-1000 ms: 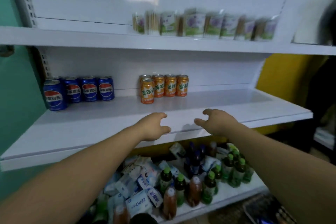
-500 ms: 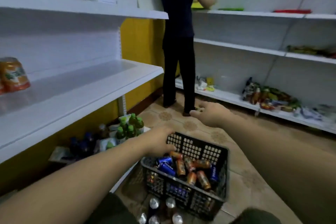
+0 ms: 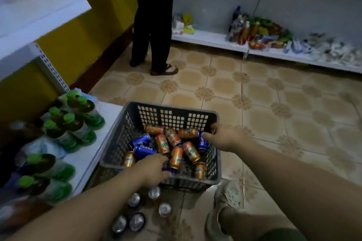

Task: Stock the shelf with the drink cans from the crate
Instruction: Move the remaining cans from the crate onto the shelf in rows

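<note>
Twelve or so drink cans point(image 3: 176, 157), orange and blue, lie loose in the crate point(image 3: 172, 111) on the floor. Judged from that count, most of the stocking remains. The shelf point(image 3: 39, 11) shows upper left, well apart from the crate. The left hand point(image 3: 150, 170) reaches over the near wall onto a near blue can point(image 3: 168, 170); whether its grip is clamped cannot be told. The right hand point(image 3: 227, 138) has its grip apart, fingertips at a side blue can point(image 3: 202, 143). No can is lifted yet.
</note>
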Demonstrator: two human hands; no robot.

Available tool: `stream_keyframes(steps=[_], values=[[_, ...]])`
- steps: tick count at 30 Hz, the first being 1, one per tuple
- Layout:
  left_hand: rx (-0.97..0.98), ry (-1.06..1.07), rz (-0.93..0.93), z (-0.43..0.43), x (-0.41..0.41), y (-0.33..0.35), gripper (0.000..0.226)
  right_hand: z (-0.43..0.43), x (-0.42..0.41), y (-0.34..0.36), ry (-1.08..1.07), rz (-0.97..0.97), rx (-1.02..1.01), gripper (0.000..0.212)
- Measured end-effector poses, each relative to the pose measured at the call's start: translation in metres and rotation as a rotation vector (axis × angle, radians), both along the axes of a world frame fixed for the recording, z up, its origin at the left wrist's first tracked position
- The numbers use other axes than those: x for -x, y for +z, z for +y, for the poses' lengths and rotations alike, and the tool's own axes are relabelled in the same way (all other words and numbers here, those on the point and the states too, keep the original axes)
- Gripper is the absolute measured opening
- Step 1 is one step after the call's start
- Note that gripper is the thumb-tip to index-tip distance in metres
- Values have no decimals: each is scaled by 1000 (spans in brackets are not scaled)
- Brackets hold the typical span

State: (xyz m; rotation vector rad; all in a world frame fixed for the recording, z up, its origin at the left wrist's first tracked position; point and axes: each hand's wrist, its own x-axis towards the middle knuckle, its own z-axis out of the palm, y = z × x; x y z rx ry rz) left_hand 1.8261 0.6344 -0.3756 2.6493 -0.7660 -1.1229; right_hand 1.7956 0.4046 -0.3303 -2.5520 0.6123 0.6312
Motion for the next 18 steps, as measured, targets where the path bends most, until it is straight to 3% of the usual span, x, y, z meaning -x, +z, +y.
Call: stream_keyframes(steps=[11,17,18], values=[[-72,159,205,-26,-100,-181,67,5,-97,-223,-93,247,-248,59],[-175,76,302,-23,-131,-270,79,41,-106,-334,-158,400,-397,52],[-190,55,308,-23,-135,-281,81,49,-105,-351,-208,396,-443,59]])
